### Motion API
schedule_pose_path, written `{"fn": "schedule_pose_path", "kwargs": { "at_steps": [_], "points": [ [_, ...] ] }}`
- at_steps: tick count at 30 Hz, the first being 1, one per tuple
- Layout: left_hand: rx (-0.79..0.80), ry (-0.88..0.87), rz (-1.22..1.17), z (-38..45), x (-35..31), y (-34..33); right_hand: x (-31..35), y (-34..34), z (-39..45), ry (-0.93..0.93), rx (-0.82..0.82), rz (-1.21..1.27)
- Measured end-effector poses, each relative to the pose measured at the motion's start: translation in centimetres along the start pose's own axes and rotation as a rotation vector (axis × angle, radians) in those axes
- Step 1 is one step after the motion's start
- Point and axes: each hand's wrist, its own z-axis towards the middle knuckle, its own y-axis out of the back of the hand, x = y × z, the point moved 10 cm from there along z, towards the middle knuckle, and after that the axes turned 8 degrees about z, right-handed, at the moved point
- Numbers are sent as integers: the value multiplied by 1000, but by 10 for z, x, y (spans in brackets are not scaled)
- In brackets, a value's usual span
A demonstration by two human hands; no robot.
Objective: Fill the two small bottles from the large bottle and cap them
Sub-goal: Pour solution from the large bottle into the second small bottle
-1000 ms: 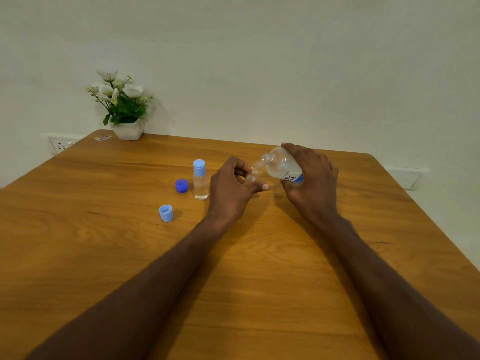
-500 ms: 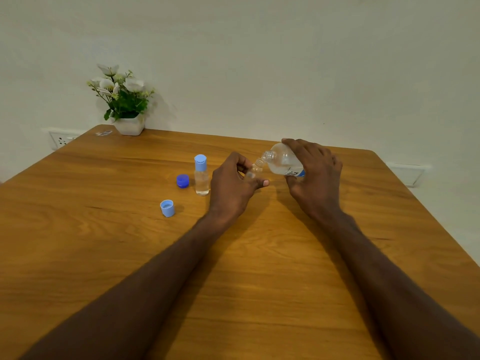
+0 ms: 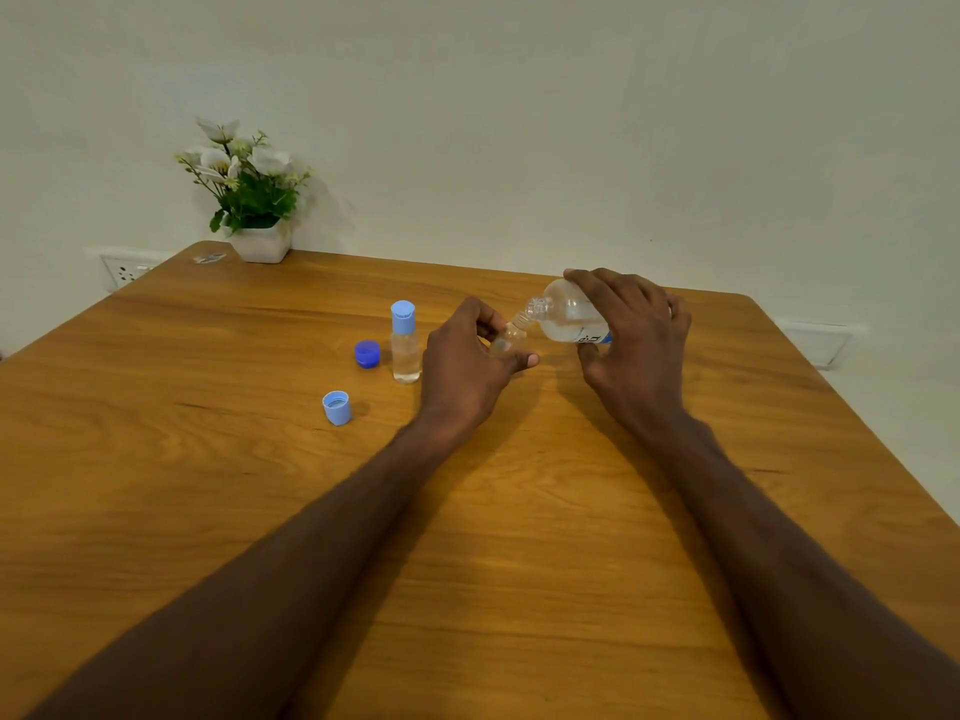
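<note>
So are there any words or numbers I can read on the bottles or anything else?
Large bottle label: dark print on white and blue, too small and blurred to read.
Capped small bottle: no writing shows.
Two loose caps: no writing shows.
Nothing here is readable.

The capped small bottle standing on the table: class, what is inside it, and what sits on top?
The capped small bottle holds clear liquid nearly up to its neck. A light blue cap sits on top. Nothing covers it.

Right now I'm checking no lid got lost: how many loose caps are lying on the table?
2. A dark blue cap lies left of the capped small bottle; a light blue cap lies nearer the camera. The hands might hide another.
</note>
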Motion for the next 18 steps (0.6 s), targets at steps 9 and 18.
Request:
{"fn": "schedule_pose_path", "kwargs": {
  "at_steps": [9, 18],
  "points": [
    [7, -6, 7, 0, 0, -1, 3, 3, 1, 15, 11, -11],
    [15, -12, 13, 2, 3, -4, 3, 4, 1, 29, -3, -27]
  ]
}}
